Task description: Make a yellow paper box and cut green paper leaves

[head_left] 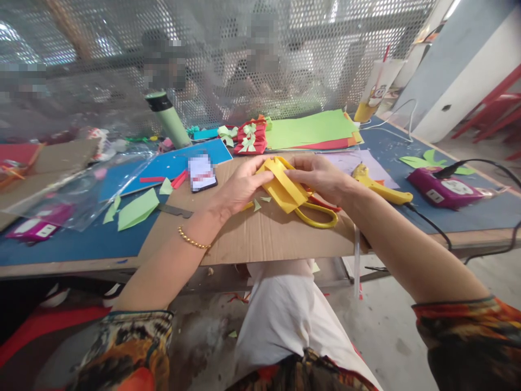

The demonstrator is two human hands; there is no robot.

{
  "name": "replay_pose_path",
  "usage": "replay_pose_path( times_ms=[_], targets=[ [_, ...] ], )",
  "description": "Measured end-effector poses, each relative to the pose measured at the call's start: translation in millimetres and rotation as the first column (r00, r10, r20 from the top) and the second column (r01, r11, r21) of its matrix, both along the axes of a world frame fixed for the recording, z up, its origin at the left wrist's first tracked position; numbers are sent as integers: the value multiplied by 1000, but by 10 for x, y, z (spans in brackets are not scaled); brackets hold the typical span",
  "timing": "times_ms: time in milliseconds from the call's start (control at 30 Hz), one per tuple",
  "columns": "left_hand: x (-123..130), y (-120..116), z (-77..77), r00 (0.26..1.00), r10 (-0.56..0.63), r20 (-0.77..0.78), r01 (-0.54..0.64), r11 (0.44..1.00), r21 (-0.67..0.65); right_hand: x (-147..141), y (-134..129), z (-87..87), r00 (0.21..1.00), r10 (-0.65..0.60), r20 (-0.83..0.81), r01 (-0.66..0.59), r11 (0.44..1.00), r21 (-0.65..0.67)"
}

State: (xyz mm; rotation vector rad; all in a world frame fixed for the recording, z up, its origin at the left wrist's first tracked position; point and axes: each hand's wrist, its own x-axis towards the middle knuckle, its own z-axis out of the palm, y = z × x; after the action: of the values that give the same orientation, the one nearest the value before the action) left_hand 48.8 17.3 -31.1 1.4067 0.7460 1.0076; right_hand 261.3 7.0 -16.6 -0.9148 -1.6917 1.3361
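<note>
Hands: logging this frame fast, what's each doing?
Left hand: shut on the folded yellow foam sheet piece.
Right hand: pinching the same piece.

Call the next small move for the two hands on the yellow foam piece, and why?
Probably press the fold flat. Both the left hand and right hand pinch the yellow foam piece, bent over above the cardboard, and the scissors lie idle beneath it.

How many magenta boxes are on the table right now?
2. One magenta box sits at the right with a black cable plugged in; the other magenta box lies at the far left under clear plastic. More may be hidden.
</note>
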Motion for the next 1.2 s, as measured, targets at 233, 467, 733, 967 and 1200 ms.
replay_pose_path(
  times_ms=[233, 467, 733, 967, 1200],
  targets=[
    [-12, 40, -40, 999, -23, -27, 23, 1000, 15, 43, 11, -6, 997, 63, -47, -66, 996, -63],
    [-13, -34, 35, 997, -7, -74, 8, 1000, 5, 27, 7, 11, 1000, 21, 3, -21, 1000, -9],
    [60, -54, 48, 983, 67, -170, -72, 997, -22, -13, 54, -83, 969, -167, 182, 138, 977, 162],
    [40, -44, 48, 996, 59, -71, -58, 998, 11, -26, -3, -41, 991, -70, 113, 58, 993, 105],
    [-66, 15, 79, 996, 89, -13, -87, 993, 79, 70, -7, 42, 995, 64, -72, -68, 996, -51]
  ],
)
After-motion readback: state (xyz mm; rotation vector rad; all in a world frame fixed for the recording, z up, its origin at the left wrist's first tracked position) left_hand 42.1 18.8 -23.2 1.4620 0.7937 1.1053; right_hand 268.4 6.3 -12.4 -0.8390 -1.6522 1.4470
